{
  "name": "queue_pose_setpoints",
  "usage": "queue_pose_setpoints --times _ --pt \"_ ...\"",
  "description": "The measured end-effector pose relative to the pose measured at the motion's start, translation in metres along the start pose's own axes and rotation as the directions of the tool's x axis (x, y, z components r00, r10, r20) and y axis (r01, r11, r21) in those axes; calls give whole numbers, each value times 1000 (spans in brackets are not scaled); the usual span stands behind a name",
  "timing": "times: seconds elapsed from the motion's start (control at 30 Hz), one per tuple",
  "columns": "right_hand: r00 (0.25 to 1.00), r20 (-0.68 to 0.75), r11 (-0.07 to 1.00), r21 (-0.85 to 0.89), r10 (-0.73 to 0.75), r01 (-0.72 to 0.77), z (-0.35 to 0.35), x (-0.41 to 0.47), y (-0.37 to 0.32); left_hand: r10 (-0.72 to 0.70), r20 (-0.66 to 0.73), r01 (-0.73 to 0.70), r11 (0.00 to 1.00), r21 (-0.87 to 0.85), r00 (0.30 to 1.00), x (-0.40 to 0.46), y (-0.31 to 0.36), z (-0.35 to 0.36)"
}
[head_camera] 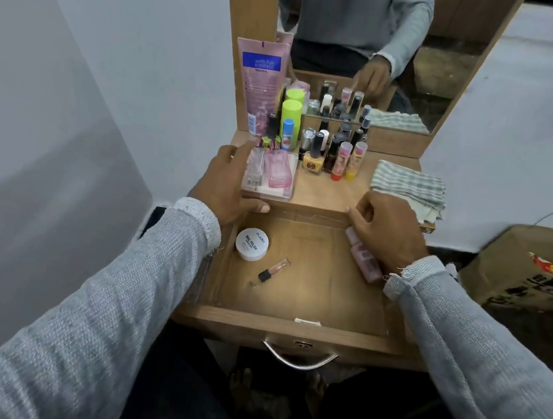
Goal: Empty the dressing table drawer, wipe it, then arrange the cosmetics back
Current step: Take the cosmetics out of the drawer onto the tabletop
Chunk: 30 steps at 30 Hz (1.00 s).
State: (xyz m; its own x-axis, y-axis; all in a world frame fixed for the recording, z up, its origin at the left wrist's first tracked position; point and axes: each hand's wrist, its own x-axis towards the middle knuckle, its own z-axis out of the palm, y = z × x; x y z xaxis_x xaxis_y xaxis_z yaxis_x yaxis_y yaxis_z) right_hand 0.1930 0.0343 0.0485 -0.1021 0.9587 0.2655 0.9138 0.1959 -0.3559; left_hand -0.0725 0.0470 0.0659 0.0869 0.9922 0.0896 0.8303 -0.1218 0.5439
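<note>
The right hand [388, 230] curls its fingers [359, 215] around the top of a pink bottle [364, 259] lying along the right wall of the open drawer [296, 327]; the bottle's long axis runs from the drawer's back right corner toward the front, cap end under the hand. The left hand [226, 183] has its fingers spread and relaxed, grasping nothing, its thumb [255, 204] lying along the desk [332, 195] front edge beside a clear box [266, 192] that carries two glass perfume bottles [267, 170].

Inside the drawer, a white round jar [252, 243] sits near the left wall, and a small lip gloss tube [273, 270] lies just beside it, tilted diagonally with its black cap toward the front left.

On the desk, a group of nail polishes and lipsticks [331, 153] stands upright near the back centre, a tall pink tube [260, 83] and green-capped bottle [290, 121] at the back left corner, and a folded striped cloth [408, 188] at the right edge. A mirror [355, 46] rises behind. White walls flank the desk; a brown paper bag [523, 268] stands on the floor to the right.
</note>
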Motion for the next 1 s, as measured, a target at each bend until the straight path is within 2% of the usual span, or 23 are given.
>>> queue_pose_setpoints --times 0.1,0.23,0.3,0.4,0.53,0.7,0.8,0.9,1.0 --pt "998 59 997 -73 35 -31 9 -5 12 60 -115 -46 991 126 992 -11 9 10" --pt "998 64 989 -144 -22 31 13 -8 13 231 -206 -190 961 200 951 -29 28 19" --pt "996 89 983 -178 -28 43 17 -12 16 284 -170 -246 946 211 944 -36 32 25" --pt "982 183 979 -202 41 -3 30 -22 23 310 -75 -291 937 195 948 -46 32 37" --pt "948 301 947 -321 105 -3 53 -32 33 286 23 -285 939 194 958 -53 28 53" --pt "920 326 929 -359 219 -94 61 -25 32 237 55 -243 952 186 970 -55 30 60" --pt "898 325 935 -288 297 -205 58 -22 29 216 60 -223 957 187 975 -54 33 61" --pt "858 385 940 -157 341 -303 55 -22 28 199 76 -210 963 168 977 -52 37 60" --pt "827 466 942 -41 313 -333 52 -26 27 181 68 -189 970 156 981 -52 38 61"
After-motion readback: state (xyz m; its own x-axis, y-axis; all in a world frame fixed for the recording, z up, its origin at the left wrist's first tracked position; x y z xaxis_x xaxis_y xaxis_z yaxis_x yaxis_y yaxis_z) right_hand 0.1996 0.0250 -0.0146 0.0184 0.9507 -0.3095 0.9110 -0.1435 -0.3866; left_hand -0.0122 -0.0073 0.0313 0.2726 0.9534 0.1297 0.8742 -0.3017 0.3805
